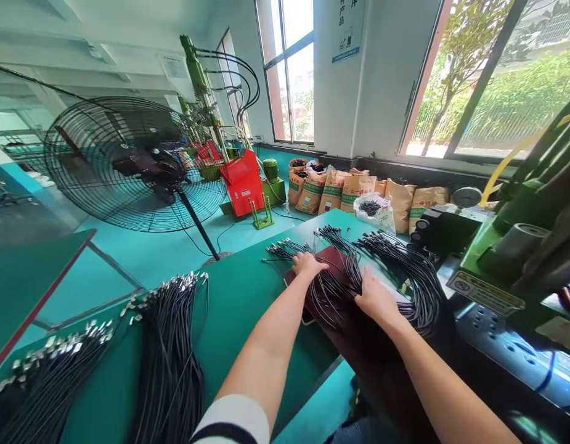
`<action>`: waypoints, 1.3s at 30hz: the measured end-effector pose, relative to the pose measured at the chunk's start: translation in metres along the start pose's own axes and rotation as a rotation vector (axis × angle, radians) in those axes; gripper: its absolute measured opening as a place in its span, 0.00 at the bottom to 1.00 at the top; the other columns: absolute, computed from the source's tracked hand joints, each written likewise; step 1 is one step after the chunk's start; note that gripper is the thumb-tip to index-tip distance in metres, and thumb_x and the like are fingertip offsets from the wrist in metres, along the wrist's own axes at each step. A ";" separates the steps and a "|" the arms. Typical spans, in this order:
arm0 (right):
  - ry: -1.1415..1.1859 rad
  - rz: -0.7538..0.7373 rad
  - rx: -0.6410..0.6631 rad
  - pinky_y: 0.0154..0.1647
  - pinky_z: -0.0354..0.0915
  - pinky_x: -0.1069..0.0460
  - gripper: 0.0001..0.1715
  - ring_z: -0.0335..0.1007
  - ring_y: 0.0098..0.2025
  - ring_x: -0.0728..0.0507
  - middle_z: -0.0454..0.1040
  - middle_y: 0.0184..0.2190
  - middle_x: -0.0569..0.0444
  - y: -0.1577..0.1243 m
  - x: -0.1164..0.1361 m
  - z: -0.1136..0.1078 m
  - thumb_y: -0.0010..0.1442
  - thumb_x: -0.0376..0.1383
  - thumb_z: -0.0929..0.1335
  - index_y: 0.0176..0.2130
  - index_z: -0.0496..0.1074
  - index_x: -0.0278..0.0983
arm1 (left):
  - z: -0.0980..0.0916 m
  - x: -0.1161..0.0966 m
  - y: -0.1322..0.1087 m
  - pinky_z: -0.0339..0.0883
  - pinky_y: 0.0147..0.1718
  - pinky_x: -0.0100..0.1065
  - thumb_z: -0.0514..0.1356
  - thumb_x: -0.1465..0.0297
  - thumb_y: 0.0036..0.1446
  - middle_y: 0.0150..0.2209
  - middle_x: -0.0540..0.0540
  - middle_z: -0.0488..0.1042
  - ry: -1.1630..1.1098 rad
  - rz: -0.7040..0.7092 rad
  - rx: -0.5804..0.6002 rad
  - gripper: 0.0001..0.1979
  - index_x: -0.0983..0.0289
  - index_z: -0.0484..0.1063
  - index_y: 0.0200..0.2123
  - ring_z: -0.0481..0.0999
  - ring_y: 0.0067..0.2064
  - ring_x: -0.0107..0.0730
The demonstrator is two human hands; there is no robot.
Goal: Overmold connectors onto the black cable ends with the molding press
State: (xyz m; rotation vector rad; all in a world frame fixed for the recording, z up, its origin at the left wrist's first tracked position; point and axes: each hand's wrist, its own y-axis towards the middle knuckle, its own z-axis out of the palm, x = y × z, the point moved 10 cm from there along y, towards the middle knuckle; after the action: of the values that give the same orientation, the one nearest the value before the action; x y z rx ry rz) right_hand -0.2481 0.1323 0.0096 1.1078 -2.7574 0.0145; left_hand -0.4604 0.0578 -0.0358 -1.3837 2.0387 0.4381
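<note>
Loose loops of black cables with small metal ends lie on a dark red board between my hands. My left hand is closed over the left part of these cables, thumb pointing right; their metal ends stick out beyond it. On the right side, my right hand has its fingers curled round the edge of the same bunch, the fingertips partly hidden. Close to it on the right lies a thicker bundle of black cables, bent in a curve.
Two large cable bundles, one a thick black bundle, lie on the green table at left. A black fan stands behind. The green machine borders the right side. Paper sacks line the wall, near a red machine.
</note>
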 end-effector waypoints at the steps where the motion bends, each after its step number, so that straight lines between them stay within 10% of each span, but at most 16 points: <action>1: -0.039 -0.041 -0.055 0.43 0.56 0.44 0.41 0.59 0.50 0.33 0.62 0.51 0.36 0.000 0.008 -0.007 0.50 0.29 0.63 0.61 0.44 0.26 | 0.002 -0.002 -0.002 0.54 0.48 0.46 0.68 0.61 0.30 0.51 0.64 0.62 0.047 -0.004 -0.015 0.28 0.65 0.68 0.38 0.55 0.55 0.53; 9: -0.149 -0.390 0.021 0.47 0.54 0.39 0.21 0.52 0.54 0.34 0.64 0.50 0.40 0.044 0.081 0.016 0.47 0.29 0.64 0.43 0.70 0.30 | -0.001 -0.007 -0.004 0.55 0.47 0.45 0.61 0.58 0.39 0.50 0.63 0.61 0.308 -0.025 -0.111 0.26 0.66 0.68 0.42 0.55 0.53 0.49; 17: -0.021 -0.519 0.275 0.42 0.60 0.43 0.19 0.55 0.53 0.38 0.68 0.48 0.53 0.068 0.049 0.041 0.56 0.48 0.60 0.36 0.75 0.44 | -0.013 0.008 -0.003 0.58 0.45 0.44 0.56 0.71 0.42 0.48 0.61 0.61 0.319 -0.013 -0.096 0.18 0.65 0.67 0.41 0.58 0.51 0.48; 24: 0.005 -0.702 0.251 0.54 0.42 0.34 0.17 0.49 0.58 0.35 0.69 0.47 0.50 0.023 0.074 0.027 0.55 0.45 0.63 0.39 0.75 0.43 | -0.051 0.057 -0.052 0.60 0.43 0.40 0.55 0.72 0.43 0.40 0.59 0.64 0.222 0.063 -0.213 0.10 0.65 0.63 0.33 0.63 0.44 0.44; 30: -0.058 -0.896 0.091 0.55 0.45 0.37 0.16 0.68 0.40 0.40 0.73 0.31 0.47 -0.046 0.114 0.022 0.58 0.38 0.62 0.28 0.75 0.33 | -0.072 0.099 -0.092 0.60 0.42 0.41 0.54 0.70 0.48 0.36 0.56 0.67 0.028 0.040 -0.299 0.02 0.62 0.62 0.27 0.64 0.44 0.43; 34: 0.047 -0.805 -0.001 0.53 0.52 0.39 0.16 0.65 0.45 0.37 0.73 0.36 0.44 -0.057 0.100 0.007 0.59 0.40 0.63 0.38 0.73 0.31 | -0.112 0.078 -0.132 0.61 0.41 0.39 0.54 0.63 0.53 0.38 0.57 0.67 -0.246 0.206 -0.418 0.09 0.62 0.65 0.29 0.65 0.43 0.41; 39: 0.412 -0.718 -0.056 0.52 0.57 0.43 0.20 0.62 0.49 0.40 0.69 0.46 0.44 -0.078 0.065 -0.037 0.57 0.35 0.64 0.49 0.66 0.32 | -0.113 0.006 -0.175 0.62 0.41 0.32 0.49 0.59 0.58 0.34 0.55 0.72 -0.696 0.489 -0.038 0.16 0.64 0.69 0.33 0.70 0.37 0.32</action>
State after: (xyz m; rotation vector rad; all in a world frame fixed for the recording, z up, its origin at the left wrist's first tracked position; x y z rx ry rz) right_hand -0.2349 0.0343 0.0520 1.7724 -1.8810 0.0645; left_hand -0.3372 -0.0816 0.0576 -0.5916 1.7419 1.0097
